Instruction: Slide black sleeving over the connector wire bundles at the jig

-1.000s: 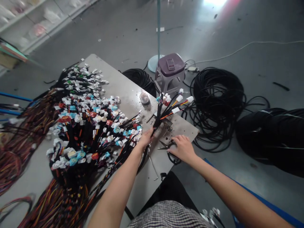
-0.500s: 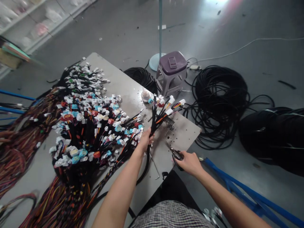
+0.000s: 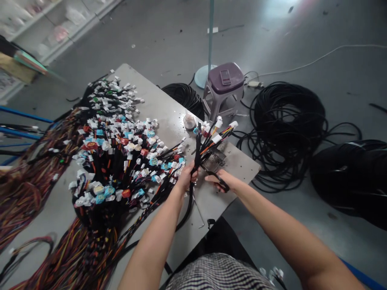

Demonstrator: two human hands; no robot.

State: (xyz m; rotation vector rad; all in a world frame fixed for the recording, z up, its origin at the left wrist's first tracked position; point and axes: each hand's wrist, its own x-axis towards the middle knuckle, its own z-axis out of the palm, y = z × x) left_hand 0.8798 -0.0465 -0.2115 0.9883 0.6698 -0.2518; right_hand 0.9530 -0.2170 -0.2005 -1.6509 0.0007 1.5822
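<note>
My left hand (image 3: 188, 176) is wrapped round a black-sleeved wire bundle (image 3: 198, 151), whose white, red and blue connectors fan out above the fist. Black scissors (image 3: 222, 182) are in my right hand (image 3: 223, 180), their blades pointing up and left towards the bundle just above my left hand. Whether the blades touch the bundle is too small to tell. To the left, a large heap of wire harnesses (image 3: 102, 173) with white, blue and red connectors lies on the grey table (image 3: 169, 108). A thin bent metal rod (image 3: 198, 211) lies below my hands.
A small container (image 3: 189, 121) and black scraps lie near the table's far edge. Beyond stands a purple-topped stool (image 3: 226, 77). Coils of black tubing (image 3: 287, 106) lie on the floor to the right, and shelves (image 3: 57, 30) stand at the upper left.
My right hand has moved left and up with the scissors, from the table's edge to close beside the bundle. My left hand keeps its hold. The whole view has shifted slightly.
</note>
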